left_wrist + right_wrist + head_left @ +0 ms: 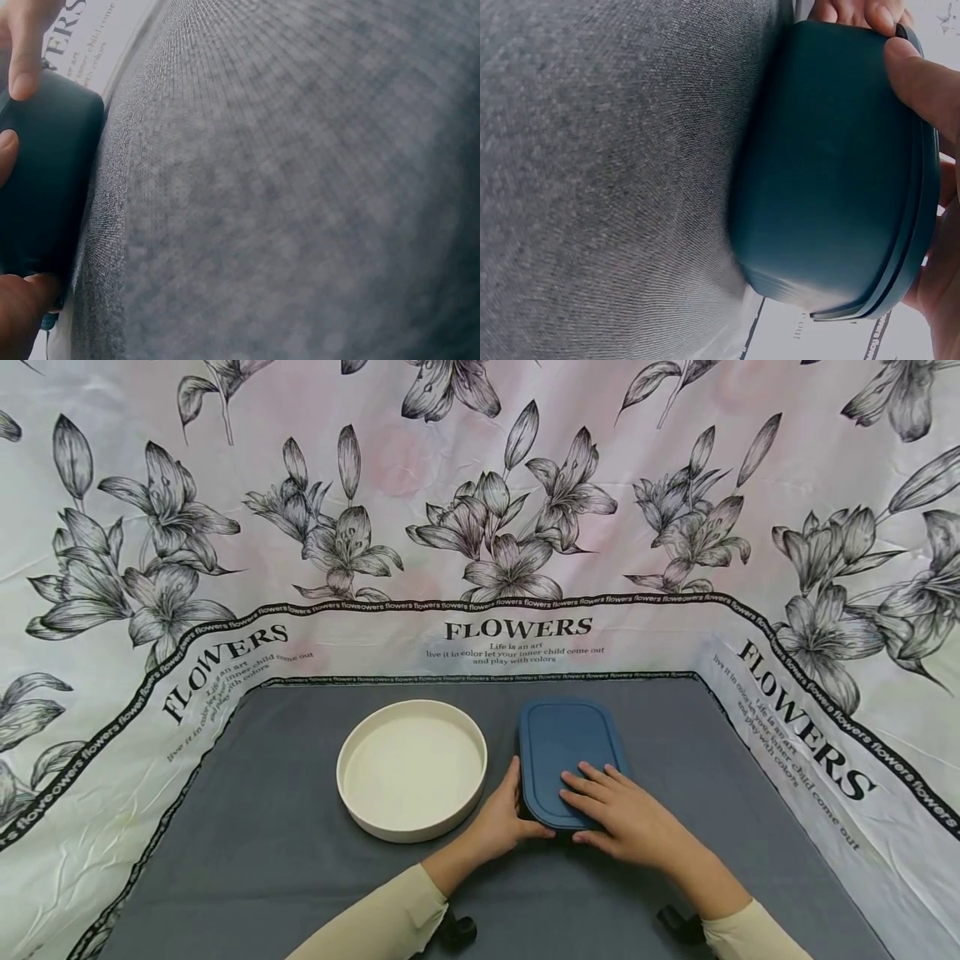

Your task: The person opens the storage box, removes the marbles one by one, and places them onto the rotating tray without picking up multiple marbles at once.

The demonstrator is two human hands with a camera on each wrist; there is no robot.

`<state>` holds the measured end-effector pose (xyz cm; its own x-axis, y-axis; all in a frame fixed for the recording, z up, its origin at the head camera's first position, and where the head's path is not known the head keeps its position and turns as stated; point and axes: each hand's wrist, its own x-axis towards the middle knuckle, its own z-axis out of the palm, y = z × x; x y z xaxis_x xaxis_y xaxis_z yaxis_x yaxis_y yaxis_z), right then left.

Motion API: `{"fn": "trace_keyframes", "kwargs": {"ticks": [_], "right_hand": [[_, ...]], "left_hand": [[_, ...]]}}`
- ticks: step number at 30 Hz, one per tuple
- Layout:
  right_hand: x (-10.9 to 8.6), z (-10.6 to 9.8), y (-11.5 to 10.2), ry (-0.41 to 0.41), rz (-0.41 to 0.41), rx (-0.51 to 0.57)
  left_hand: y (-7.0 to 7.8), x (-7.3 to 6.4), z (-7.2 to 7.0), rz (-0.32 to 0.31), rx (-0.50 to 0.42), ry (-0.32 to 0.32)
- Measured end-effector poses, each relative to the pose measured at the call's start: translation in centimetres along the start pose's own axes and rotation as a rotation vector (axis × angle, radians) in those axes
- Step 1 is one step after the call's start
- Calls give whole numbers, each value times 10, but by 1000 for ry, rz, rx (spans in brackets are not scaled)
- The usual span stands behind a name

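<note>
At the near end of the box (570,739), the left hand (500,820) has a curled grip round the left corner; the right hand (628,814) lies with fingers spread on the lid (573,718), grasping nothing. A firm corner hold and even pressure on top should keep the box steady on the counter (577,902). The wrist views show its deep side wall (825,172); only the head view shows the cream dish (412,764) to its left.
</note>
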<state>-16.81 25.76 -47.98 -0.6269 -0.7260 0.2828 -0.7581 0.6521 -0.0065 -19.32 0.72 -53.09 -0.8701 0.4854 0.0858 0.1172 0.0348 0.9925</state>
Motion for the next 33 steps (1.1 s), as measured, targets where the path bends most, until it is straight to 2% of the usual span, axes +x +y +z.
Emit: {"fn": "trace_keyframes", "kwargs": {"ticks": [5, 11, 17, 24, 33], "right_hand": [[-2, -3, -4, 19, 8, 55], [0, -10, -4, 69, 7, 88], [1, -13, -5, 132, -56, 89], [4, -24, -2, 226, -139, 97], [10, -38, 1, 268, -164, 84]], "left_hand": [[0, -2, 1, -44, 13, -25], [7, 1, 0, -47, -3, -40], [6, 1, 1, -84, 17, -20], [7, 4, 0, -59, -13, -26], [9, 3, 0, -77, -36, -14]]}}
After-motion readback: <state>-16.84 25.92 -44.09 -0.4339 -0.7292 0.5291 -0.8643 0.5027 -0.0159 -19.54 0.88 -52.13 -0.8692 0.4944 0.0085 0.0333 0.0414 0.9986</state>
